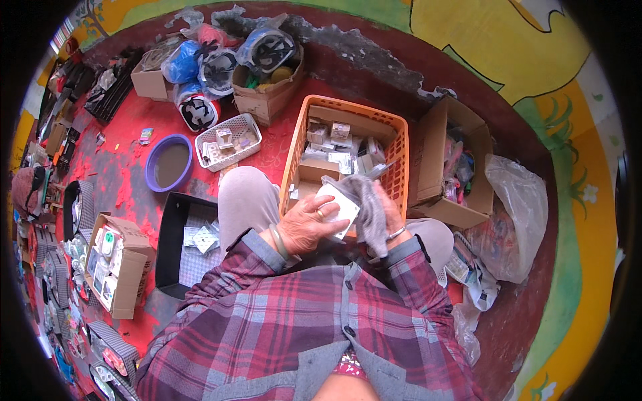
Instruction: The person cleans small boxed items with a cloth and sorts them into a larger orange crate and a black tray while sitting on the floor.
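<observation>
My left hand (309, 226) is closed on a flat white square piece (342, 206), fingers across its face and a ring on one of them. Its exact kind does not show. A grey cloth (366, 200) drapes beside and against the piece, and my right hand (391, 208) is closed on it. Both hands are over my lap, at the near end of an orange plastic basket (403, 154). Inside the basket are several small boxes (340, 130) and clear packets, plus an open cardboard box (314, 175) near my hands.
A purple basin (151, 175) of murky water and a white basket (249, 152) stand left of the orange one. A black bin (175, 267) and a carton (137, 267) are by my left knee. Another carton (431, 157) and a clear plastic bag (518, 214) lie right.
</observation>
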A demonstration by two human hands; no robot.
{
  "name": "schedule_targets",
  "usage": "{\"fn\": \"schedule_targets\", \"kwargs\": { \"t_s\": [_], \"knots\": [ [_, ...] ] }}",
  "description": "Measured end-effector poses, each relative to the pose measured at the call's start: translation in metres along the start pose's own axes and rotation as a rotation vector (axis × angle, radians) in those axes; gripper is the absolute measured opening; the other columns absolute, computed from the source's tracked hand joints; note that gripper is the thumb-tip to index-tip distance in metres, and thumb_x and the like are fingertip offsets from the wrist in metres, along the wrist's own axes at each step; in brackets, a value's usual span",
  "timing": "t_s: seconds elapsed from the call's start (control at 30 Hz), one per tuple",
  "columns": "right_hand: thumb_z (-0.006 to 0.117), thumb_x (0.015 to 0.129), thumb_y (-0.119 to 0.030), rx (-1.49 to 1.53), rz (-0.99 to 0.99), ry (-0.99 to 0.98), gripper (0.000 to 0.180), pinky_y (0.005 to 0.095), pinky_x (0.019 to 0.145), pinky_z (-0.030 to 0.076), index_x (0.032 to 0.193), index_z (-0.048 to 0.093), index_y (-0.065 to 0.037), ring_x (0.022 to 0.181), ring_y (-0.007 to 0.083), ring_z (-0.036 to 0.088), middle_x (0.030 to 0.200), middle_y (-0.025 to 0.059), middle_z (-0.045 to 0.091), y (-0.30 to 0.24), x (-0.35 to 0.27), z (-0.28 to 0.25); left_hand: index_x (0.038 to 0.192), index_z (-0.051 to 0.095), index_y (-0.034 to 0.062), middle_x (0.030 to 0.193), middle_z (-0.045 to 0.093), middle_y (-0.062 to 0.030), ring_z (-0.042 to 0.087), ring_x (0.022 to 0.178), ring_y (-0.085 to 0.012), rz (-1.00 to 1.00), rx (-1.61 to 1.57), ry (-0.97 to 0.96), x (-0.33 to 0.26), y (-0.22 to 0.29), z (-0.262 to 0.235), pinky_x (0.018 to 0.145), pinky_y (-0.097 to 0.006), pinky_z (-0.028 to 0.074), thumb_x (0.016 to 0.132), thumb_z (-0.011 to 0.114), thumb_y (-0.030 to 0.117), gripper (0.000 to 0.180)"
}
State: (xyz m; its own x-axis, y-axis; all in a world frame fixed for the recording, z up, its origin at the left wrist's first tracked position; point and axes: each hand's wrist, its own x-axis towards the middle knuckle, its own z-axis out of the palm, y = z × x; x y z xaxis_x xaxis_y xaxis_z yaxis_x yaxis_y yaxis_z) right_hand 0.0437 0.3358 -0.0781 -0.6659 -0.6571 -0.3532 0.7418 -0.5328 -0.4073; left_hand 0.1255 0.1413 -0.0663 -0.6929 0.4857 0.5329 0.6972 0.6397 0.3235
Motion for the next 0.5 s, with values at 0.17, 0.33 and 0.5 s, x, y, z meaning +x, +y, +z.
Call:
{"fn": "schedule_targets", "kwargs": {
  "t_s": [0.17, 0.33, 0.5],
  "knots": [
    [0.059, 0.082, -0.01, -0.495, -0.078, 0.087, 0.034, 0.024, 0.074, 0.046, 0.113, 0.05, 0.0, 0.085, 0.0124, 0.056, 0.099, 0.0063, 0.058, 0.03, 0.015, -0.017, 0.104, 0.06, 0.0191, 0.114, 0.048, -0.0079, 0.042, 0.11, -0.0248, 0.048, 0.038, -0.037, -0.004, -0.002, 0.005, 0.092, -0.041, 0.032, 0.06, 0.061, 0.012, 0.044],
    [0.06, 0.081, -0.01, -0.448, -0.409, 0.352, 0.022, 0.0228, 0.067, 0.047, 0.1, 0.058, 0.001, 0.073, 0.0111, 0.057, 0.086, 0.0041, 0.061, 0.032, 0.027, -0.035, 0.132, 0.032, 0.0089, 0.127, 0.038, -0.0123, 0.034, 0.122, -0.0283, -0.552, -0.273, 0.347, -0.003, -0.005, 0.022, 0.1, -0.038, 0.028, 0.067, 0.058, 0.004, 0.07],
    [0.056, 0.081, -0.009, -0.853, -0.725, 0.57, 0.009, 0.0243, 0.057, 0.045, 0.086, 0.059, -0.002, 0.065, 0.0103, 0.054, 0.077, 0.0007, 0.058, 0.031, 0.027, -0.019, 0.133, 0.024, 0.0067, 0.128, 0.039, -0.0078, 0.042, 0.116, -0.019, -0.887, -1.908, 0.277, 0.001, 0.013, 0.026, 0.097, -0.035, 0.034, 0.081, 0.058, 0.016, 0.062]
  ]
}}
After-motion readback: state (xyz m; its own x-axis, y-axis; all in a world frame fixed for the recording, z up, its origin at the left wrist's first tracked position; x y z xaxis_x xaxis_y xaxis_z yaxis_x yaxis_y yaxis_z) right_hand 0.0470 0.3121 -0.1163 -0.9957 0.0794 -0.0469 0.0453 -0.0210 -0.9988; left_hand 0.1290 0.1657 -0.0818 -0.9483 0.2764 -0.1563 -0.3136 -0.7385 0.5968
